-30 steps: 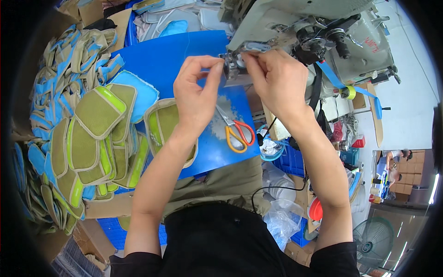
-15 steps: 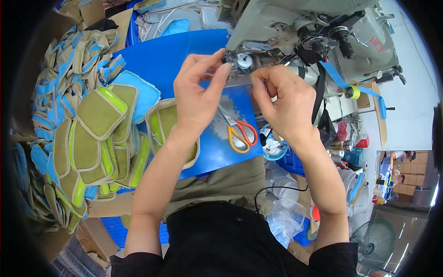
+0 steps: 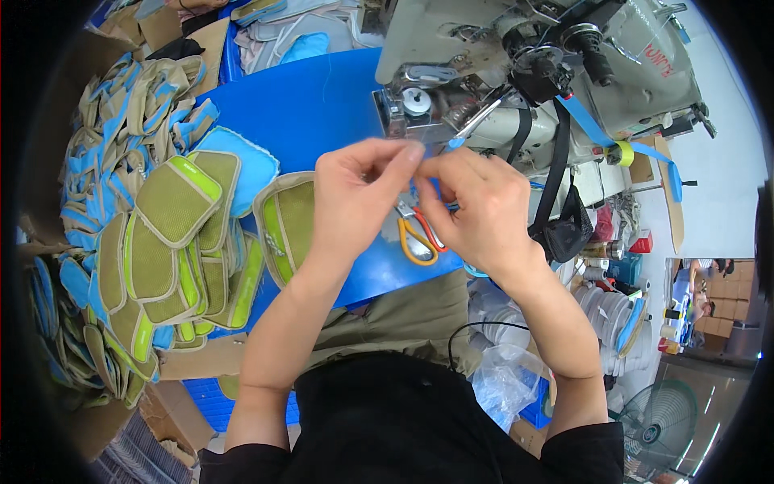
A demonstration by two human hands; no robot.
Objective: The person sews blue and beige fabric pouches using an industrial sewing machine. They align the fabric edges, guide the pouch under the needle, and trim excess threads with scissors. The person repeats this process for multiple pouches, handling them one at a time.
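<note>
Desk (image 3: 282,97) first, since it's the biggest: blue top, with a sewing machine (image 3: 439,36) along its upper right edge. The machine's working end faces left over the blue, and the body stretches off to the right. Green mesh pads (image 3: 177,202) are heaped on the left side.

Now the hands, because that's what changed. A second ago both were up at that working end; now the left hand (image 3: 355,189) and right hand (image 3: 488,198) have dropped down below it and come together, fingertips meeting. My read is the fine work has shifted off the machine and into the fingers. The left grip is narrow, thumb against finger; the right is narrow too, but I can't tell if it's fully closed.

Scissors (image 3: 418,244) lie on the desk right under the hands. Long axis runs on a slant, handles toward the wearer and a bit right, blades pointing up-left, tips hidden by the fingers. Small white disc (image 3: 417,102) on the machine is uncovered now. Fair warning: it's blurry at the fingertips, so any thread there is beyond me.
</note>
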